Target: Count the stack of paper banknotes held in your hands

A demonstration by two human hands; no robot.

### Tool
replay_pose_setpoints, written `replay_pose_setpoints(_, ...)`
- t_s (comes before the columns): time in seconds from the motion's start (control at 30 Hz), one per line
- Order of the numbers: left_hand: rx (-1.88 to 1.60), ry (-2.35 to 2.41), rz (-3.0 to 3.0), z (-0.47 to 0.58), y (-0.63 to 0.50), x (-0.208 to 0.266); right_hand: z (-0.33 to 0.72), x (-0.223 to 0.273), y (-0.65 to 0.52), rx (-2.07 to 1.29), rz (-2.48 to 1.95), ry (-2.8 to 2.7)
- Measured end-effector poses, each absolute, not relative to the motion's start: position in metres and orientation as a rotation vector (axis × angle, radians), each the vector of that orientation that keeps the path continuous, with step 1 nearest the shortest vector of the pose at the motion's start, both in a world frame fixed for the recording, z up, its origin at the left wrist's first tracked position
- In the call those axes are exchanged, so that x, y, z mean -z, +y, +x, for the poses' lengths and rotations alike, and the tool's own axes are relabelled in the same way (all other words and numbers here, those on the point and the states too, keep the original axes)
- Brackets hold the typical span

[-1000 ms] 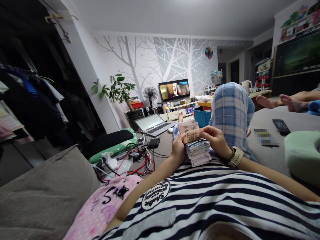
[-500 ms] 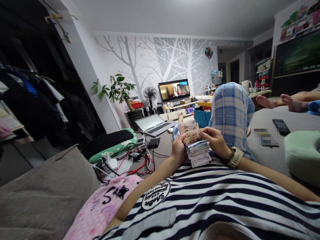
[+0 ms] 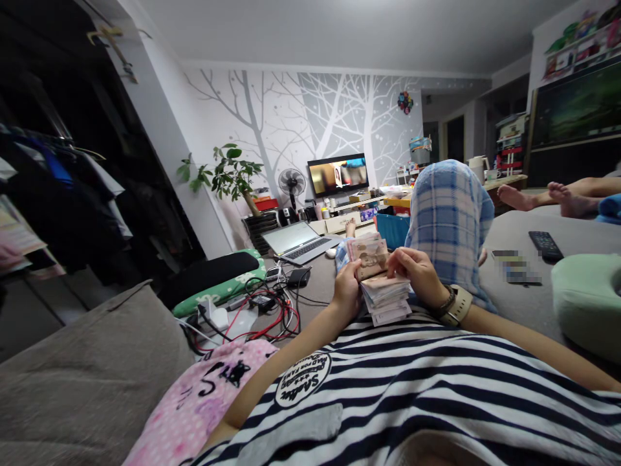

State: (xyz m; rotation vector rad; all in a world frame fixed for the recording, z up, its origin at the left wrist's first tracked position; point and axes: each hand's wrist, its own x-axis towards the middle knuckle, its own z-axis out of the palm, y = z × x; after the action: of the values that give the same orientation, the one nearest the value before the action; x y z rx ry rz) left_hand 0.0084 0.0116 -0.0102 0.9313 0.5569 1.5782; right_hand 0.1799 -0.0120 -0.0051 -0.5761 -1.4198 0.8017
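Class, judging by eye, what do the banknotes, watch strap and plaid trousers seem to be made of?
Banknotes: probably matt paper; thin sheets stacked in layers.
Watch strap: perhaps silicone, smooth-looking; a pale band without visible links.
Plaid trousers: matt, soft cloth, perhaps cotton, draping in folds.

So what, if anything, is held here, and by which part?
The left hand grips a wad of banknotes by its left edge; the right hand is at its right side, its grip unclear.
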Motion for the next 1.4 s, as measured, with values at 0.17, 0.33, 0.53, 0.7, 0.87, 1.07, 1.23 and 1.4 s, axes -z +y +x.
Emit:
replay_pose_setpoints(0.17, -1.538, 0.583, 0.963, 0.007, 0.014, 0.013, 0.178, 0.003, -0.010, -0.836, -0.591, -1.379)
replay_pose_setpoints(0.33, -1.463, 0.529, 1.007, 0.010, 0.000, 0.004, 0.177, 0.003, -0.007, -0.766, -0.626, -1.303)
replay_pose_setpoints(0.53, -1.400, 0.491, 1.032, 0.011, -0.004, 0.003, 0.179, 0.005, -0.004, -0.755, -0.619, -1.383)
replay_pose_setpoints(0.7, -1.502, 0.573, 0.966, 0.010, 0.007, 0.006, 0.180, 0.004, -0.006, -0.785, -0.619, -1.368)
replay_pose_setpoints(0.87, -1.508, 0.602, 0.871, 0.012, 0.008, 0.003, 0.181, 0.003, -0.008, -0.769, -0.612, -1.378)
replay_pose_setpoints(1.07, -1.529, 0.625, 0.862, 0.013, 0.004, 0.000, 0.178, 0.002, -0.009, -0.795, -0.588, -1.336)
replay_pose_setpoints(1.23, -1.558, 0.639, 0.889, 0.013, 0.001, -0.001, 0.179, 0.002, -0.010, -0.774, -0.593, -1.363)
replay_pose_setpoints(1.4, -1.569, 0.629, 0.926, 0.012, -0.002, -0.001, 0.179, 0.002, -0.010, -0.768, -0.595, -1.377)
